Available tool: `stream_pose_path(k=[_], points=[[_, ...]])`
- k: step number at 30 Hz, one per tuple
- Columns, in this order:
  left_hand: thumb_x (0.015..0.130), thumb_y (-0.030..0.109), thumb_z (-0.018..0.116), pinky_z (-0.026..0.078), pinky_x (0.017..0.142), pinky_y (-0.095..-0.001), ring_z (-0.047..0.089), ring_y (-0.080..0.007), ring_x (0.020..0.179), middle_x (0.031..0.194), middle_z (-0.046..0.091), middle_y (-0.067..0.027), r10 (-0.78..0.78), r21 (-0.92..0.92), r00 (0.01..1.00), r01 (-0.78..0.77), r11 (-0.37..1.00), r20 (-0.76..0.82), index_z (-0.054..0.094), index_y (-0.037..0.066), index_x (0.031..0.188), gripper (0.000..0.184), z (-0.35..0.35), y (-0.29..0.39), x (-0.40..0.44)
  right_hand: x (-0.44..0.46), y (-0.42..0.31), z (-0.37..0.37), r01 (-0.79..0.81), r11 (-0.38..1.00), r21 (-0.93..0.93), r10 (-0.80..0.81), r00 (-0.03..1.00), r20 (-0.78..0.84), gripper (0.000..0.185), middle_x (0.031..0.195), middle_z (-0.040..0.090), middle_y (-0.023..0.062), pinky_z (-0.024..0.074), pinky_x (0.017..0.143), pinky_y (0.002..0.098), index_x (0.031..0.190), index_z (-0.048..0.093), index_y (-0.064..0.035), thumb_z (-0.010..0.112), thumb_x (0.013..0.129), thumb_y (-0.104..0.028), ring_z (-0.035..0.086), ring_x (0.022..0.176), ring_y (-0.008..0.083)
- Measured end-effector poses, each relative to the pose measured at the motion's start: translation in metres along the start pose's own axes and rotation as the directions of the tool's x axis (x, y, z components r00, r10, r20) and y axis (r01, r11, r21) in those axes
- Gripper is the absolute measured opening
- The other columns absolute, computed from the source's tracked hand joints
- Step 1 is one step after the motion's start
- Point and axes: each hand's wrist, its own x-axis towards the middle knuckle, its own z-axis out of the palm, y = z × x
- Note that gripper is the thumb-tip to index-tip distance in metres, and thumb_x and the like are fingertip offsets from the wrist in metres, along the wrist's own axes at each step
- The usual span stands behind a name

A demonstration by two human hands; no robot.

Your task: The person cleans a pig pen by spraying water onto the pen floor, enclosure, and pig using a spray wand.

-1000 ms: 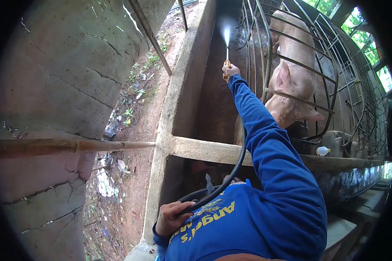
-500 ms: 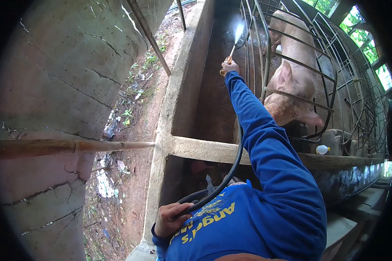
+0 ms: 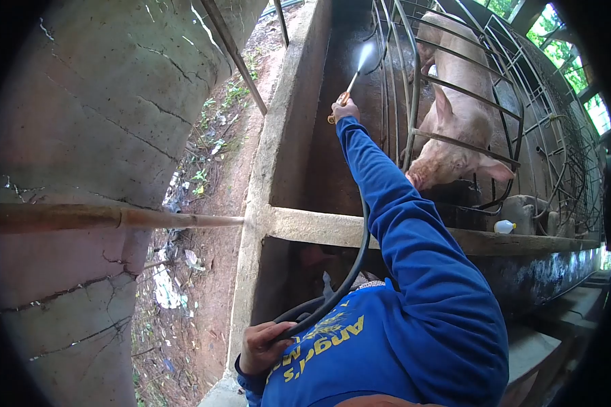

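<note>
My right hand is stretched far forward, closed around the orange handle of a spray gun. From its thin nozzle a white jet of water shoots toward the wet pen floor. A black hose runs beneath my outstretched blue sleeve and loops back near my body. Close to my waist, my left hand is wrapped around that hose. Just right of the spray gun, a pig stands behind the metal bars of a crate, its head lowered toward me.
A low concrete ledge crosses in front of me and joins a concrete side wall. On the ledge to the right lies a white bottle with a yellow cap. A bamboo pole spans the left side, above littered soil.
My right hand has swung slightly left with the spray gun, and the jet has shifted left too. The pig's head has moved a little. My left hand still grips the hose.
</note>
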Motion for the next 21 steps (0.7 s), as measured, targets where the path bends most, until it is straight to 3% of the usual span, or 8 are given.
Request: stream_pose_path(k=[4, 5, 8, 9, 12, 13, 17, 21], points=[[0.065, 0.003, 0.068, 0.047, 0.055, -0.0245, 0.062, -0.0189, 0.062, 0.072, 0.062, -0.0129, -0.009, -0.020, 1.000, 0.009, 1.000, 0.016, 0.062, -0.001, 0.096, 0.032, 0.001, -0.005, -0.013, 0.002, 0.004, 0.001, 0.009, 0.998, -0.056, -0.010, 1.000, -0.027, 0.039, 0.095, 0.063, 0.0126, 0.0467, 0.081, 0.0335, 0.109, 0.052, -0.0074, 0.054, 0.073, -0.024, 0.061, 0.089, 0.0256], [0.065, 0.002, 0.068, 0.047, 0.055, -0.0245, 0.061, -0.0186, 0.061, 0.072, 0.062, -0.0127, 0.004, -0.038, 1.000, -0.003, 0.999, 0.022, 0.063, -0.001, 0.096, 0.032, 0.000, -0.007, -0.016, 0.012, 0.015, 0.012, 0.005, 0.997, 0.071, 0.002, 0.996, -0.092, 0.032, 0.084, 0.063, 0.0098, 0.0487, 0.068, 0.0311, 0.095, 0.058, -0.0048, 0.061, 0.068, -0.021, 0.062, 0.075, 0.0217], [0.065, 0.002, 0.068, 0.045, 0.053, -0.0247, 0.060, -0.0180, 0.060, 0.072, 0.062, -0.0123, 0.013, -0.022, 0.999, -0.012, 1.000, 0.047, 0.062, 0.000, 0.097, 0.032, -0.001, -0.007, -0.023, 0.034, 0.034, 0.016, -0.084, 0.987, 0.136, 0.079, 0.996, 0.037, 0.031, 0.085, 0.063, 0.0096, 0.0487, 0.068, 0.0304, 0.096, 0.058, -0.0048, 0.060, 0.070, -0.021, 0.062, 0.075, 0.0208], [0.065, 0.002, 0.068, 0.045, 0.053, -0.0248, 0.059, -0.0179, 0.059, 0.072, 0.061, -0.0122, 0.010, -0.005, 0.998, -0.010, 1.000, 0.059, 0.062, 0.000, 0.097, 0.033, -0.002, -0.006, -0.025, 0.020, 0.025, 0.006, 0.046, 0.990, 0.133, -0.043, 0.999, -0.027, 0.030, 0.084, 0.062, 0.0082, 0.0487, 0.066, 0.0305, 0.097, 0.058, -0.0054, 0.060, 0.070, -0.019, 0.061, 0.074, 0.0195], [0.065, 0.005, 0.066, 0.044, 0.052, -0.0247, 0.059, -0.0171, 0.057, 0.067, 0.060, -0.0113, -0.006, 0.016, 1.000, 0.006, 1.000, 0.024, 0.063, -0.002, 0.093, 0.030, 0.003, -0.004, -0.027, -0.015, -0.008, -0.024, 0.215, 0.976, 0.047, -0.204, 0.964, -0.171, 0.038, 0.095, 0.062, 0.0146, 0.0461, 0.081, 0.0322, 0.104, 0.055, -0.0053, 0.058, 0.071, -0.024, 0.060, 0.090, 0.0266], [0.065, 0.004, 0.067, 0.044, 0.052, -0.0249, 0.059, -0.0175, 0.057, 0.069, 0.060, -0.0116, 0.000, 0.012, 0.999, 0.000, 1.000, 0.049, 0.062, -0.001, 0.095, 0.031, 0.001, -0.006, -0.029, -0.016, -0.011, -0.027, 0.226, 0.969, 0.096, -0.206, 0.960, -0.187, 0.037, 0.093, 0.063, 0.0135, 0.0465, 0.080, 0.0308, 0.102, 0.057, -0.0038, 0.059, 0.070, -0.023, 0.061, 0.087, 0.0248], [0.065, 0.003, 0.067, 0.045, 0.053, -0.0254, 0.059, -0.0181, 0.059, 0.070, 0.061, -0.0119, 0.050, -0.032, 0.996, -0.048, 0.998, 0.080, 0.062, -0.001, 0.096, 0.032, 0.000, -0.011, -0.034, 0.001, -0.013, -0.029, -0.067, 0.962, 0.264, 0.059, 0.997, 0.041, 0.040, 0.091, 0.063, 0.0091, 0.0466, 0.075, 0.0270, 0.108, 0.055, -0.0038, 0.059, 0.071, -0.019, 0.061, 0.082, 0.0183], [0.066, 0.003, 0.066, 0.045, 0.056, -0.0251, 0.061, -0.0183, 0.062, 0.071, 0.061, -0.0124, 0.017, 0.018, 0.995, -0.019, 1.000, 0.103, 0.062, -0.002, 0.096, 0.031, -0.001, -0.003, -0.029, 0.019, 0.005, -0.022, 0.187, 0.933, 0.307, -0.175, 0.982, -0.069, 0.036, 0.085, 0.062, 0.0057, 0.0457, 0.071, 0.0258, 0.106, 0.056, -0.0054, 0.060, 0.072, -0.018, 0.059, 0.076, 0.0135]])
